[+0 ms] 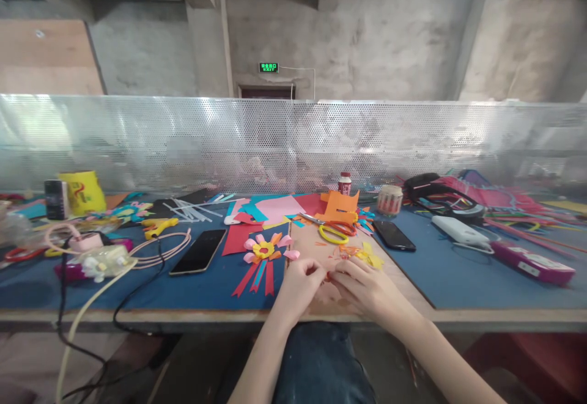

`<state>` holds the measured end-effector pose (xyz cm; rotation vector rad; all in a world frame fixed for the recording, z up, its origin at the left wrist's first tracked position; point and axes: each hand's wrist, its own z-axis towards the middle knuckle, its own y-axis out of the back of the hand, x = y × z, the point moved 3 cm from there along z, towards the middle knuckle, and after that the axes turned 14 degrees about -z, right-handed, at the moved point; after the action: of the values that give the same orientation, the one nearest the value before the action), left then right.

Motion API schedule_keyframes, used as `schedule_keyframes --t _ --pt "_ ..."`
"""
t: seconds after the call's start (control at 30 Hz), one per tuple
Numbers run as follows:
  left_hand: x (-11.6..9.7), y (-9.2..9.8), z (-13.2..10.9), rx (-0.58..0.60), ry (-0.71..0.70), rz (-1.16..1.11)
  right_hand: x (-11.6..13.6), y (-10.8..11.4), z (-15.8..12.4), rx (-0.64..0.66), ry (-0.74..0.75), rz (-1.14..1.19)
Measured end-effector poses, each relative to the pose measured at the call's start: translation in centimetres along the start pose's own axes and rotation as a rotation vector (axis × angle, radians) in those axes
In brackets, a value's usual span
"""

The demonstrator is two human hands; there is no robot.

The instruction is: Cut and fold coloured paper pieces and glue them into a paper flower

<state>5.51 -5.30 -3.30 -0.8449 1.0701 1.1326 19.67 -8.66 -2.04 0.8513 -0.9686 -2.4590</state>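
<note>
My left hand point(305, 275) and my right hand point(360, 282) meet over a brown board point(403, 269) at the table's front. Both are closed in a pinch, fingertips almost touching. A small orange-red piece point(329, 275), seemingly paper, shows between them; the fingers hide most of it. Just beyond lie orange paper scraps point(346, 251) and yellow paper pieces point(370, 256). Scissors with yellow and orange handles point(334, 233) rest farther back, beside folded orange paper point(340, 206). Left of my hands is a paper flower point(265, 250) with pink petals, a yellow centre and red and blue strips.
Phones lie on both sides, a black phone point(199, 252) and another phone point(394, 235). A yellow glue gun point(159, 227), cables point(153, 257) and a purple power strip point(532, 262) flank the board. Behind stand a jar point(389, 200), a small bottle point(345, 183) and a perforated metal screen point(197, 141).
</note>
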Motion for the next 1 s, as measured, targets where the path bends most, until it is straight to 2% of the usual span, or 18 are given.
schedule_keyframes --t 0.2,0.37,0.73,1.0 --pt "-0.32 -0.09 -0.09 -0.004 -0.003 0.001 0.12 0.43 0.17 -0.039 -0.020 0.046" --pt "-0.21 -0.09 -0.09 -0.005 -0.001 -0.006 0.21 0.25 0.08 -0.016 -0.028 0.009" --pt "-0.42 -0.21 -0.07 -0.001 -0.002 -0.009 0.46 0.35 -0.03 -0.076 0.015 -0.052" --pt "-0.24 -0.13 -0.20 0.013 -0.001 -0.059 0.21 -0.17 0.16 -0.128 -0.089 0.103"
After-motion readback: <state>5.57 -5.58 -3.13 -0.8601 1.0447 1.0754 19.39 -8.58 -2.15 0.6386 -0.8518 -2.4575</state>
